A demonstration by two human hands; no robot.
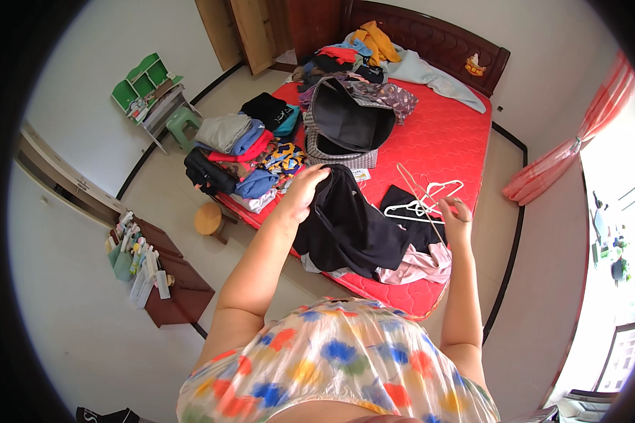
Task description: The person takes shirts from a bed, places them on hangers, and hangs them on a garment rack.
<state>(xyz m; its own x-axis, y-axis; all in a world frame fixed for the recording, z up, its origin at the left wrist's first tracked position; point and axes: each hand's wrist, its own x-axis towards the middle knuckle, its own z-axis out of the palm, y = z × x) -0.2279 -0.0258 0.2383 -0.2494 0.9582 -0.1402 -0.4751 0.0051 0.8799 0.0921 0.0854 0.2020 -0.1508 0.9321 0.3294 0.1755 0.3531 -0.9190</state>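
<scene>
My left hand [307, 192] is closed on the upper edge of a black garment [353, 229], whose opening faces up; the cloth hangs down across the near end of the bed. Whether it is trousers or a top, I cannot tell. At the right, my right hand [456, 218] has its fingers curled round a thin tan clothes hanger [419, 188]. Beside that hand, white hangers [395, 207] lie on another dark piece of clothing [395, 194]. A pink garment [418, 266] lies below them at the bed's near edge.
Folded clothes [226, 132] are stacked along the left side of the red mattress [441, 134]. An open checked storage bag [367, 156] stands mid-bed, with heaped clothes [339, 60] behind it. A wooden stool [209, 219] and a green stool [183, 121] stand left of the bed.
</scene>
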